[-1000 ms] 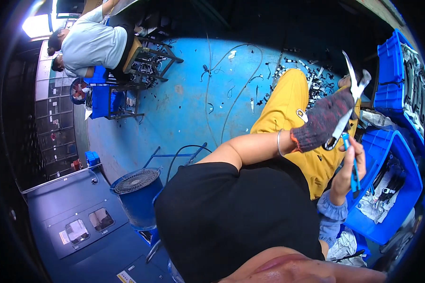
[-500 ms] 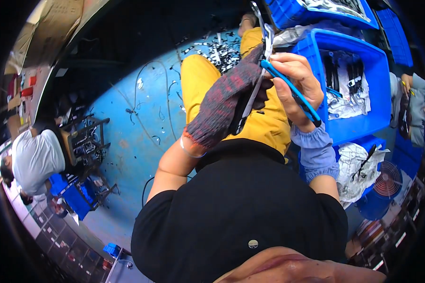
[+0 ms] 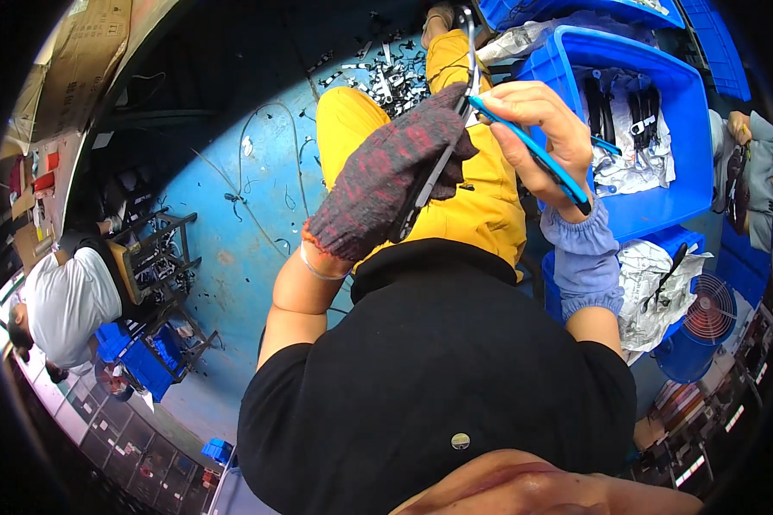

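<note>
My left hand, in a dark grey and red knitted glove, is closed around a long, thin black part. A slender, pale shiny end of this part sticks out beyond the glove, away from me. Bare-fingered, my right hand grips a slim blue-and-black hand tool. Its tip meets the part just beside the gloved fingers; exactly what it touches there is too small to tell. Both hands are above my yellow trousers.
On the right stands a blue bin holding black parts on white wrapping and a second blue tool. Scraps litter the floor ahead, with cables to their left. A fan and a seated person are nearby.
Both hands have shifted slightly, the gloved one to the left with the black part. The blue tool's tip has moved a little left and up, staying by the part.
</note>
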{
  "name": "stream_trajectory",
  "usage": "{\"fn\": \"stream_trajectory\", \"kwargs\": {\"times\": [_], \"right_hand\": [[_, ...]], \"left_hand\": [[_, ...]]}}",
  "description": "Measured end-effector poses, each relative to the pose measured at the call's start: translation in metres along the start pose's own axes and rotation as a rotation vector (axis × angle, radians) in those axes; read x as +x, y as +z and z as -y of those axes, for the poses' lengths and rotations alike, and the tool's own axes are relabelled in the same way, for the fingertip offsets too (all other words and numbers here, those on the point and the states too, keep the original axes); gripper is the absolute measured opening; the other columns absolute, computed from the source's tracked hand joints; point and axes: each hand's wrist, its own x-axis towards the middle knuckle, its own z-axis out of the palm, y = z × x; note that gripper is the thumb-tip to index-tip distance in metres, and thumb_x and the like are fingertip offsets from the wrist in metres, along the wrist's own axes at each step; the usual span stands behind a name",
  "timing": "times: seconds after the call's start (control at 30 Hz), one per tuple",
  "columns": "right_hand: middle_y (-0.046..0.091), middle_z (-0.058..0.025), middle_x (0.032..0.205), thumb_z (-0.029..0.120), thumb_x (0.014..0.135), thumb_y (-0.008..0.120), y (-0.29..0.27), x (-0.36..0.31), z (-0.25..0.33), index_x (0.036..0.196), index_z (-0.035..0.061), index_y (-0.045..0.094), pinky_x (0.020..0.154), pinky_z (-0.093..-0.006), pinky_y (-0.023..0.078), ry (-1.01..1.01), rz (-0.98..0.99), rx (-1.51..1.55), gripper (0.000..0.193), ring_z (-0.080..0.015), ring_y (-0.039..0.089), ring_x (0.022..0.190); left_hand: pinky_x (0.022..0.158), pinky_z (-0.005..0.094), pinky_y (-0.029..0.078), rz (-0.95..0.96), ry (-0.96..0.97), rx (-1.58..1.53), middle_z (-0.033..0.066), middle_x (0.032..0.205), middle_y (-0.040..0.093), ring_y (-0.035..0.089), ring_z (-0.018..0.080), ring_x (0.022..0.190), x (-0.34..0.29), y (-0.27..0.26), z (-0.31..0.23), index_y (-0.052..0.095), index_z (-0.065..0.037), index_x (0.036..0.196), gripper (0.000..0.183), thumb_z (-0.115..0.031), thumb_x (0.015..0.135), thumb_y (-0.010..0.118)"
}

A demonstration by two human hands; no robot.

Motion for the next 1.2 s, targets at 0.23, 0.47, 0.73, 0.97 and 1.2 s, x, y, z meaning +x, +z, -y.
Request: {"fn": "stream_trajectory", "kwargs": {"times": [0.23,0.47,0.73,0.97,1.2], "right_hand": [[0.066,-0.0139,0.09,0.003,0.082,0.064,0.03,-0.003,0.006,0.096,-0.0007,0.066,0.076,-0.0294,0.051,0.395,-0.196,0.251,0.015,-0.0214,0.066,0.086],[0.061,-0.0153,0.086,-0.002,0.076,0.068,0.058,-0.029,0.03,0.095,-0.0008,0.062,0.073,-0.0349,0.049,0.142,-0.095,0.061,0.02,-0.0287,0.061,0.079],[0.052,-0.0157,0.099,-0.012,0.08,0.061,0.064,-0.05,0.033,0.117,0.0016,0.049,0.089,-0.0437,0.049,0.071,0.07,0.29,0.042,-0.0459,0.054,0.115],[0.05,-0.0163,0.101,-0.015,0.073,0.065,0.052,-0.035,0.02,0.118,0.0005,0.047,0.092,-0.0518,0.05,-0.189,0.233,0.306,0.051,-0.0496,0.053,0.114],[0.05,-0.0167,0.101,-0.01,0.078,0.062,0.039,-0.029,0.008,0.113,-0.0017,0.048,0.086,-0.0509,0.054,-0.369,0.315,0.202,0.039,-0.0501,0.056,0.11]], "left_hand": [[0.071,0.0224,0.045,-0.133,0.258,0.129,0.0022,0.098,0.058,0.051,0.0085,0.078,0.023,0.007,0.026,0.03,-0.007,0.147,0.061,-0.031,0.096,0.054],[0.073,0.0241,0.043,-0.37,0.783,0.134,0.0041,0.1,0.054,0.047,0.0102,0.081,0.037,0.002,0.043,0.019,-0.014,0.151,0.061,-0.019,0.098,0.049],[0.068,0.0264,0.046,-0.545,0.503,-0.27,0.0111,0.104,0.055,0.052,0.0164,0.078,0.033,-0.001,0.019,0.041,-0.006,0.135,0.043,-0.027,0.098,0.049],[0.063,0.029,0.05,-0.47,0.312,-0.381,0.0099,0.089,0.057,0.055,0.018,0.072,0.028,0.0,0.013,0.052,0.005,0.109,0.036,-0.029,0.098,0.049],[0.072,0.029,0.05,-0.145,0.292,0.091,0.0118,0.095,0.057,0.057,0.0198,0.084,0.026,-0.01,0.026,0.05,0.003,0.114,0.035,-0.027,0.096,0.051]]}}
